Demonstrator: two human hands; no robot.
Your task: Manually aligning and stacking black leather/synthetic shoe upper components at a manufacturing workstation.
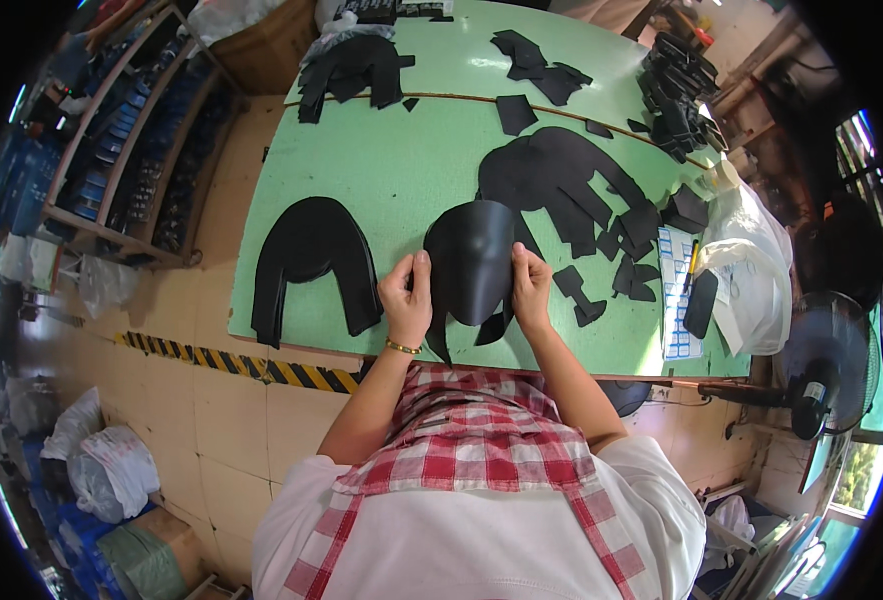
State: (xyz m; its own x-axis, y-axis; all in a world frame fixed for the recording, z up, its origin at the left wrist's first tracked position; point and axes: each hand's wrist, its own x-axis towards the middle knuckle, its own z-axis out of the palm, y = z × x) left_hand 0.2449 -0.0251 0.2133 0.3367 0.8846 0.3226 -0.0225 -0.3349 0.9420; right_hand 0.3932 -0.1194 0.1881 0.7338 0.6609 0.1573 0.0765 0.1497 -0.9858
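Between my two hands a black U-shaped sheet piece [473, 255], leather-like and smooth, is bent into a curve above the table's near edge. My left hand [407, 295] pinches its left side, thumb up. On its other side my right hand [532, 287] grips the edge in the same way. The two legs of the piece hang toward me. To the left lies a neat stack of matching black U-shaped pieces [318, 235]. Just beyond my right hand, more black pieces [551, 170] overlap in a loose spread.
The green table [401, 150] carries small black offcuts [583, 295] and further black pieces [356, 70] at the back. At the right are a printed sheet [677, 300], a white plastic bag [746, 265] and a fan [821, 370]. A loaded shelf rack [126, 140] stands left.
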